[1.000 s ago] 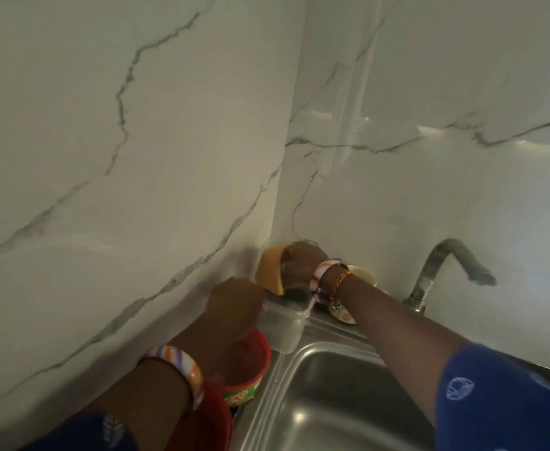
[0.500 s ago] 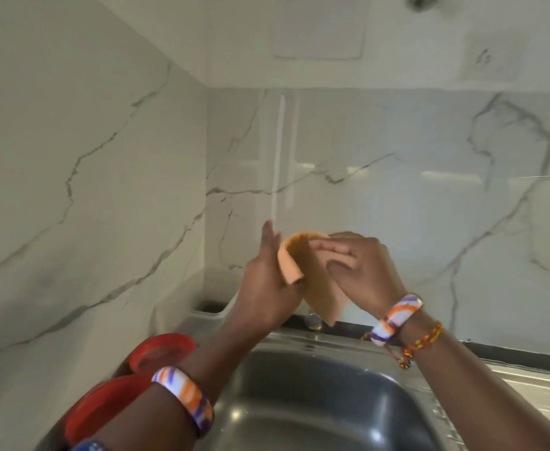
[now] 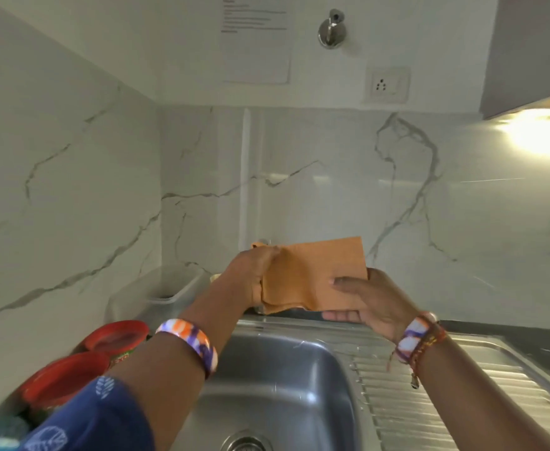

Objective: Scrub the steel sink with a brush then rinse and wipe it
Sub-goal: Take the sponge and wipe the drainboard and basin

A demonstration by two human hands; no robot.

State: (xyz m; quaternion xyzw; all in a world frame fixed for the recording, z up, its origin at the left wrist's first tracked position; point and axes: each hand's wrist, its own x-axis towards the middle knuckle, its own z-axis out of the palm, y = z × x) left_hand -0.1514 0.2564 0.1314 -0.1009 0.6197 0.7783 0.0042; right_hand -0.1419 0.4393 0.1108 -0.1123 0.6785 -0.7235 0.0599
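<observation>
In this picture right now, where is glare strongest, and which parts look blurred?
Head view: strongest glare from the under-cabinet lamp at upper right; softer reflections on the glossy marble wall tiles; the blue patterned sleeve and red round lids at lower left look blurred; wide-angle lens bends the edges.

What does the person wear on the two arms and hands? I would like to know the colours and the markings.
The left hand and right hand are bare, without gloves. The left wrist has a broad bangle in orange, white and purple. The right wrist has a similar bangle beside a beaded thread bracelet in red and yellow. The left arm shows a dark blue sleeve with white prints.
</observation>
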